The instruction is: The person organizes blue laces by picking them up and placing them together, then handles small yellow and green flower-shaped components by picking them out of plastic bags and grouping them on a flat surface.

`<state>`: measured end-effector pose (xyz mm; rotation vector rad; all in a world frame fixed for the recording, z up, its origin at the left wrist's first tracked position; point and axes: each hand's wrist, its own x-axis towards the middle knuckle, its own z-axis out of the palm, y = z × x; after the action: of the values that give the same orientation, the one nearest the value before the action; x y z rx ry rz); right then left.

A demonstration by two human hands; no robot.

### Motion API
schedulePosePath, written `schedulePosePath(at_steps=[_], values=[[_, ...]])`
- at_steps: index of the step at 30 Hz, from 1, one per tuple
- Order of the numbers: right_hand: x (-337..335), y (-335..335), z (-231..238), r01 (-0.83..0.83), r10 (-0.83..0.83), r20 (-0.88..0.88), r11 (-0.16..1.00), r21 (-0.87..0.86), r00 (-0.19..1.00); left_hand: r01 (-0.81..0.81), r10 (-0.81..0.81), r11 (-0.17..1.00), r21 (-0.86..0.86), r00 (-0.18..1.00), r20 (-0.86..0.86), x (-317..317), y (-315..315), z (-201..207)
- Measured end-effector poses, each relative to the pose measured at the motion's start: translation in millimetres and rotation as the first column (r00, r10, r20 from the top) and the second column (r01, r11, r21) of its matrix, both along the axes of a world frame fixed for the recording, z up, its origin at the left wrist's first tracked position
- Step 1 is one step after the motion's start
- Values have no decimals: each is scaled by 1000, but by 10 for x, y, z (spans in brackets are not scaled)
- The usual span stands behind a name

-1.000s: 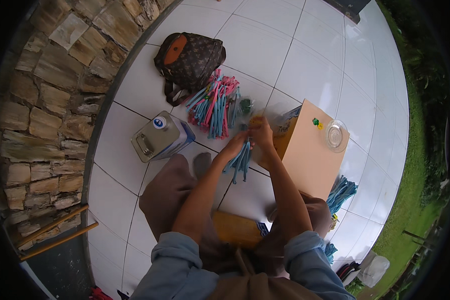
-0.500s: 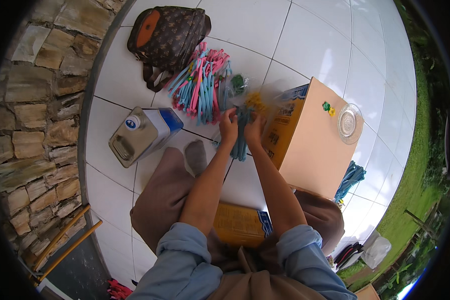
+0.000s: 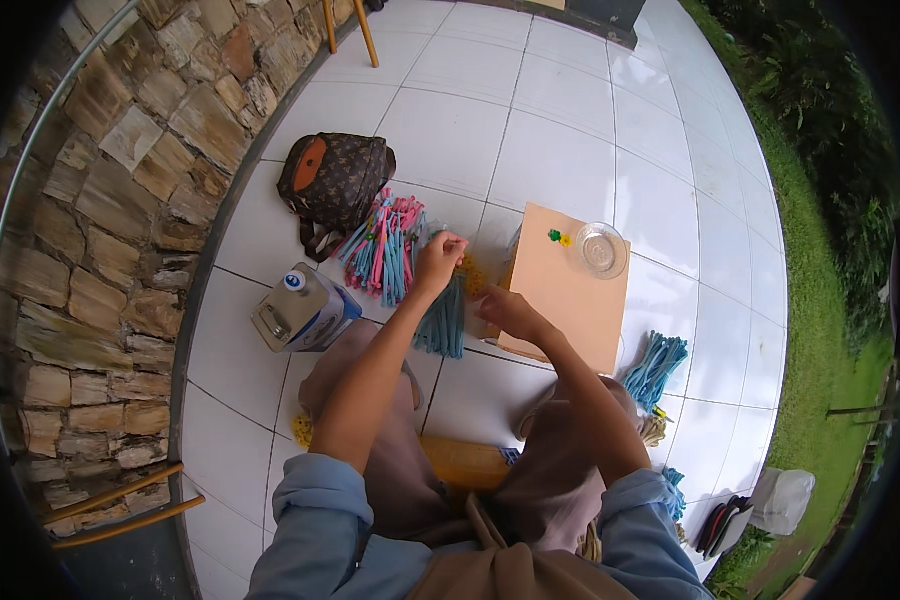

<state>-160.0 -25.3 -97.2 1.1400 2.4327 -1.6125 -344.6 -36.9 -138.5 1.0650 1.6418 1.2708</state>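
A light fingertip touch, with the blue strips (image 3: 443, 322) kept side by side between the forearms, should prevent tangles. The left hand (image 3: 438, 264) is bunched near-closed, the right hand (image 3: 516, 312) loosely curled near yellow pieces (image 3: 474, 276); whether either pinches something small, I cannot tell.

- The head view looks out from the person's own head, through the left of two side-by-side fisheye cameras, down toward the tiled floor (image 3: 560, 130).
- It tips somewhat forward: tiles shrink away toward 12 o'clock.
- It sits closest to the blue sleeves (image 3: 320, 500), at 7 and 5 o'clock, with the trousers (image 3: 560, 480) near 6; left hand (image 3: 440, 262) and right hand (image 3: 513, 312) come near centre.
- It spans wide, from stone wall (image 3: 135, 290) at 8–11 to grass (image 3: 825, 350) at 1–4, edges bowing.
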Motion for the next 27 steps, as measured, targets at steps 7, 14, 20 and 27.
schedulePosePath(at_steps=[7, 14, 20, 27], values=[[338, 510, 192, 555, -521, -397, 831, -36, 755, 275, -200, 952, 131, 889, -411, 140, 321, 289], [211, 534, -120, 457, -414, -271, 882, 115, 869, 450, -501, 839, -306, 422, -755, 499, 816, -550], [120, 429, -344, 321, -318, -70, 871, 373, 945, 397, -392, 883, -251, 328, -860, 349, 749, -990], [91, 578, -357, 407, -365, -191, 868, 283, 911, 295, -214, 955, -35, 602, -769, 123, 667, -138]])
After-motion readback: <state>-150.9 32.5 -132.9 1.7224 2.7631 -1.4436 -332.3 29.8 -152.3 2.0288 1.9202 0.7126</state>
